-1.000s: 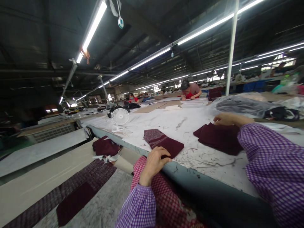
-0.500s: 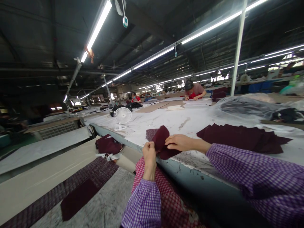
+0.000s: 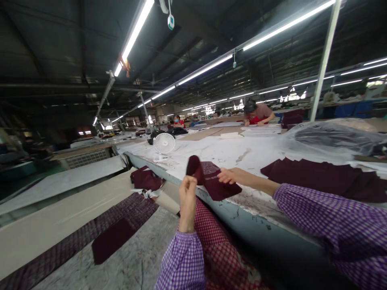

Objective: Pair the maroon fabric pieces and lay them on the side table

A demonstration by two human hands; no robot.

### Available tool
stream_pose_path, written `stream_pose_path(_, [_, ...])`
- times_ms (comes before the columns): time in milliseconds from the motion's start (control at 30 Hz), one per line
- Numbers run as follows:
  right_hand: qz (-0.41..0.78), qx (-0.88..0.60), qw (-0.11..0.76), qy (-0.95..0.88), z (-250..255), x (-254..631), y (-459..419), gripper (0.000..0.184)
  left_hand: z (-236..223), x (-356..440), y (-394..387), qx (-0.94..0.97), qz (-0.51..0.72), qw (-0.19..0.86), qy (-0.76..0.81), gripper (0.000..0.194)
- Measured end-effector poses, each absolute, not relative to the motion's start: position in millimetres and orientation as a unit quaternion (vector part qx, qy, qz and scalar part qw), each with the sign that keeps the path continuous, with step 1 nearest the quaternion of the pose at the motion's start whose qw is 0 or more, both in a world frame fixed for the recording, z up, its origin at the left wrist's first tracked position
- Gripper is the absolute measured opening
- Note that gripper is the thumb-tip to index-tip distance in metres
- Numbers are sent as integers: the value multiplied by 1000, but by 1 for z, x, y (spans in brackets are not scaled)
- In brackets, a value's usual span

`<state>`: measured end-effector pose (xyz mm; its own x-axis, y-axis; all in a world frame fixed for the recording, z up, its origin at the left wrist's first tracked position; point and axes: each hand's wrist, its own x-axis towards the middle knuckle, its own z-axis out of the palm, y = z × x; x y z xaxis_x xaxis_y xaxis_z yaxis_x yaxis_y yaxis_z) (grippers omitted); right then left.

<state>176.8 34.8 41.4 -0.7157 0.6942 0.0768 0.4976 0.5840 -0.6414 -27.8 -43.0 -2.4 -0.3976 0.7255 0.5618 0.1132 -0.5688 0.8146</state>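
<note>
My left hand [image 3: 188,193] is closed in a pinch on a maroon fabric piece [image 3: 194,167], which stands curled up above the table's edge. Beneath and to the right of it, another maroon cut piece [image 3: 222,189] lies on the table, with a speckled greyish patch near its top. My right hand [image 3: 231,176] hovers over or rests on that lying piece; its fingers are stretched out, slightly blurred, and hold nothing visible. Farther right, a fanned stack of maroon fabric pieces [image 3: 323,179] lies on the white-covered table [image 3: 208,147].
A white fan [image 3: 164,143] stands at the table's left edge. On the lower left surface lie a speckled maroon strip [image 3: 75,237], a single maroon piece [image 3: 113,240] and a maroon bundle [image 3: 146,179]. Clear plastic [image 3: 332,135] is at right. A co-worker [image 3: 260,113] leans over the table beyond.
My left hand has drawn the fabric piece leftward, away from my right hand, uncovering the piece lying below. My right hand has let go of it. The view has turned slightly left.
</note>
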Motion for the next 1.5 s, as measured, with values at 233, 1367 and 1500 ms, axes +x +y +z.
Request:
stream_pose_path(233, [538, -391, 134, -735, 50, 219, 52, 70, 10, 15, -76, 759, 447, 259, 396, 12])
stream_pose_path(1367, [33, -386, 96, -917, 40, 243, 72, 30, -3, 63, 8, 785, 218, -13, 579, 33])
stream_pose_path(1500, [-15, -377, 91, -922, 38, 242, 73, 28, -2, 64, 6, 786, 218, -15, 578, 33])
